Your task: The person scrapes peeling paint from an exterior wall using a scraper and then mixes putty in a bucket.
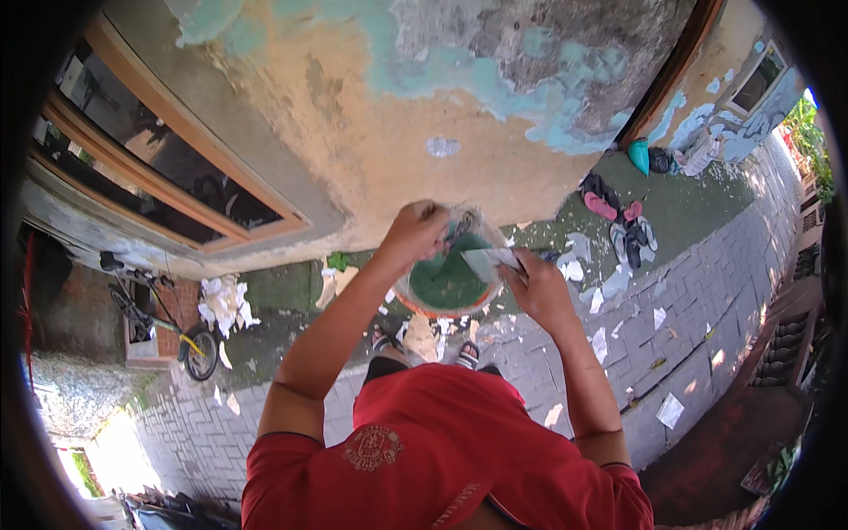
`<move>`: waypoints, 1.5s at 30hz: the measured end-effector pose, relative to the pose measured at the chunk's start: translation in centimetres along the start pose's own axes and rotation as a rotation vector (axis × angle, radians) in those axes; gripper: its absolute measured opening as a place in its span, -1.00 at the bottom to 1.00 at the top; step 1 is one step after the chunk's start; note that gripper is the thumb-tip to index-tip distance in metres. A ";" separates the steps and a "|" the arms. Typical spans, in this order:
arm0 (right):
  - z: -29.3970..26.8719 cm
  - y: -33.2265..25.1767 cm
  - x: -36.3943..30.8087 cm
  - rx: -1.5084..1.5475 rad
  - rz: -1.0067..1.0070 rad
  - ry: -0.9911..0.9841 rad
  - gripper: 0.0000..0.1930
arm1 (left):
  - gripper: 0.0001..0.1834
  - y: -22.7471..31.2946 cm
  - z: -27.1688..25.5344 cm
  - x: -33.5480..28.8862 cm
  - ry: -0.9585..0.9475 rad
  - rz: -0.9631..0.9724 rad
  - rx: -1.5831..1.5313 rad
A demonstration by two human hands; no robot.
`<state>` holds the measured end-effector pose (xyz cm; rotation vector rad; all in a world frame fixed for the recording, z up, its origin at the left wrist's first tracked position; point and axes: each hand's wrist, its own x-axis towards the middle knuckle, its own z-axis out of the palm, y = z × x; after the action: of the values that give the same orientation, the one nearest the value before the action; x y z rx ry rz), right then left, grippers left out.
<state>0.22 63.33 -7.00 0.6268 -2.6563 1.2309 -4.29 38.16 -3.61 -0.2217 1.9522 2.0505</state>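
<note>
In front of me is a round bucket (pixel 439 313) with an orange-tinged rim and green inside. My left hand (pixel 419 233) is closed at its far left side, gripping a narrow, dark grey smeared tool (pixel 459 227) over the opening; its exact kind is hard to make out. Over the bucket's right side, my right hand (pixel 541 290) pinches a flat, pale putty scraper (pixel 484 260), its blade pointing left above the green. Whether either tool touches the contents cannot be told.
A wall (pixel 353 132) with peeling paint rises ahead, with a wood-framed window (pixel 177 150) at left. Paint flakes (pixel 424 338) litter the paving around my feet. Several sandals (pixel 632 234) lie at right, near a teal bag (pixel 639 157). A small bicycle (pixel 200 352) stands at left.
</note>
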 end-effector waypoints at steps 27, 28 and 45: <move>14.5 0.2 12.4 -0.292 -0.073 -0.551 -0.74 | -0.75 1.1 -6.8 1.6 -0.040 -0.057 -0.120; 14.8 0.9 12.6 -0.225 -0.087 -0.466 -0.72 | -0.75 1.3 -7.0 1.8 -0.044 -0.067 -0.139; 23.4 0.3 13.5 -0.355 -0.069 -0.657 -0.83 | -0.83 3.3 -6.6 0.7 0.201 0.134 0.021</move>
<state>-11.13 41.65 -18.39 1.2082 -3.2086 0.5590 -6.62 31.57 -1.12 -0.3116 2.1601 2.1638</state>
